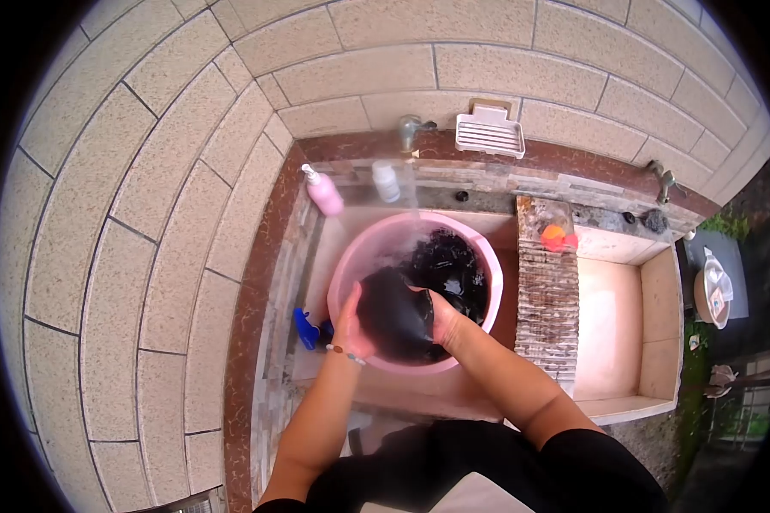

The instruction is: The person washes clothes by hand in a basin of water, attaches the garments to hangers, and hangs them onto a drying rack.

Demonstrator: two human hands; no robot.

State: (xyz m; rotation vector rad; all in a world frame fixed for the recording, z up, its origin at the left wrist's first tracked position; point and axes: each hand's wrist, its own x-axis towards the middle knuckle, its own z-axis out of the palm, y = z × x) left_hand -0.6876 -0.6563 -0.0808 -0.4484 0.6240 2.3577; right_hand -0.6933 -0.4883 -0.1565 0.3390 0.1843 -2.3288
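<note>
A smooth, rounded bundle of black cloth is held over the pink basin. My left hand grips its left side, and my right hand has hold of the right side near an edge or seam. More dark, wet cloth lies in water inside the basin, glossy and partly hidden behind the bundle. Water falls in a blurred stream from the faucet into the back of the basin. What kind of garment the cloth is cannot be made out. A beaded bracelet circles my left wrist.
Behind the basin stand a pink pump bottle and a white bottle. A blue brush-like object lies at its left. To the right are a ridged washboard slab, an orange item and a second sink. A soap rack hangs above.
</note>
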